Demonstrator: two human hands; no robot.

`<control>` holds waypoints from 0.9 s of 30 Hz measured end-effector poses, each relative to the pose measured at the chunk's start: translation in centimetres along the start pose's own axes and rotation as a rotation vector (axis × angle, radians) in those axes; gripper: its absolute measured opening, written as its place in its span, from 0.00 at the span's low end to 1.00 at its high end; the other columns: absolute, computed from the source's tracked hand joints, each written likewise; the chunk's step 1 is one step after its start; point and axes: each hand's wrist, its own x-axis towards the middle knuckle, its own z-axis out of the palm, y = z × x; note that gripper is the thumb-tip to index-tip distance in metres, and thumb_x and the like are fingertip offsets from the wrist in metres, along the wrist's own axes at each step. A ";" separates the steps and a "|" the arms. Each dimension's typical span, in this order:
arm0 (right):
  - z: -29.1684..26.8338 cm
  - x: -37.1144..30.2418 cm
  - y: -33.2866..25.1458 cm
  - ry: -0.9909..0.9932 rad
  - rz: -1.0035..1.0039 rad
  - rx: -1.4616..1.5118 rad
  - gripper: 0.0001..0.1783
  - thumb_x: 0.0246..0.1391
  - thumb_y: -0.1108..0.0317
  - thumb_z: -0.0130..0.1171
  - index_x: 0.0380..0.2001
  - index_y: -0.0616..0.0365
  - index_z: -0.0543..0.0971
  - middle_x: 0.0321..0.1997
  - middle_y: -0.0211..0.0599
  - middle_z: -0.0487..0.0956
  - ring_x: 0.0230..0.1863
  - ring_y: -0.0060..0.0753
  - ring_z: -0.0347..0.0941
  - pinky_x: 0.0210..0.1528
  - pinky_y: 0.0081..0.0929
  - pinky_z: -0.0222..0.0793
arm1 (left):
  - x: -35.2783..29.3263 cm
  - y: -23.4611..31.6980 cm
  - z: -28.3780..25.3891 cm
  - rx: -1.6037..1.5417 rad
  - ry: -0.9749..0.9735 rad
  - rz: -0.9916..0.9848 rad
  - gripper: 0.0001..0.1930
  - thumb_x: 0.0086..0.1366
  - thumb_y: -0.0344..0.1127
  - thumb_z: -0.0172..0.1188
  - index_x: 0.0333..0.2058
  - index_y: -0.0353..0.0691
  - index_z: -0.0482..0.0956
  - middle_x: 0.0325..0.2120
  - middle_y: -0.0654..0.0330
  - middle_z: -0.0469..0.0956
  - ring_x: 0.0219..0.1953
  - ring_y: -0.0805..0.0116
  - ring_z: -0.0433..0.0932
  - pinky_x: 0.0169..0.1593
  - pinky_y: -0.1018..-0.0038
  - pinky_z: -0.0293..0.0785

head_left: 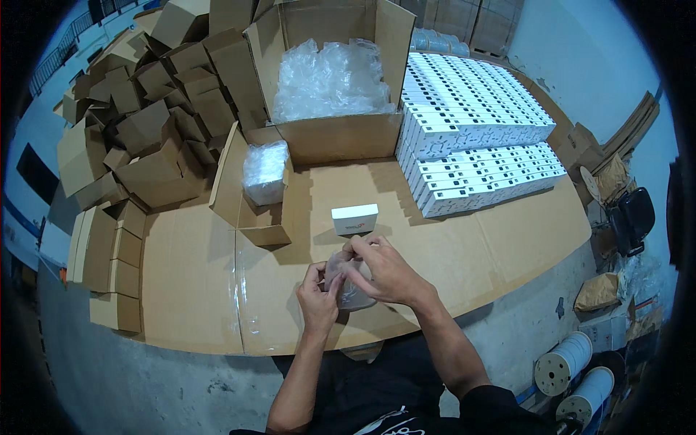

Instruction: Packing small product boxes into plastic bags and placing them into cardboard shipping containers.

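Both my hands hold a small clear plastic bag (349, 284) with a dark item inside, just above the cardboard-covered table (188, 290). My left hand (317, 299) pinches the bag's left edge. My right hand (384, 272) grips its top and right side with fingers curled over it. A small white box (355, 218) lies on the table just beyond my hands, apart from them.
A small open carton (254, 210) holding a plastic-wrapped bundle (265, 171) sits left of the white box. Behind it is a large open carton (341, 134) full of clear bags. Stacked rows of white boxes (478, 130) fill the right; a heap of empty cartons (145, 123) lies left.
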 end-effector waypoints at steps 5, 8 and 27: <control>-0.6 0.1 0.0 -0.049 0.061 -0.033 0.21 0.52 0.55 0.67 0.43 0.59 0.78 0.36 0.48 0.83 0.41 0.51 0.78 0.57 0.40 0.64 | 0.0 0.3 0.0 -0.130 -0.021 -0.005 0.08 0.66 0.24 0.64 0.42 0.31 0.76 0.32 0.60 0.82 0.34 0.78 0.79 0.36 0.80 0.75; -1.2 0.6 0.7 -0.204 0.082 -0.020 0.23 0.52 0.54 0.67 0.46 0.58 0.80 0.39 0.49 0.84 0.42 0.52 0.79 0.57 0.42 0.66 | 0.0 0.0 -0.2 -0.124 -0.017 -0.006 0.08 0.66 0.23 0.63 0.42 0.31 0.76 0.32 0.60 0.81 0.34 0.79 0.78 0.37 0.81 0.75; -0.9 -2.1 2.6 0.229 0.221 0.617 0.37 0.48 0.65 0.75 0.60 0.62 0.71 0.58 0.41 0.77 0.47 0.25 0.75 0.43 0.25 0.74 | -0.2 -0.1 -0.7 -0.226 0.080 0.017 0.21 0.61 0.35 0.73 0.46 0.31 0.73 0.36 0.61 0.78 0.35 0.79 0.76 0.34 0.84 0.74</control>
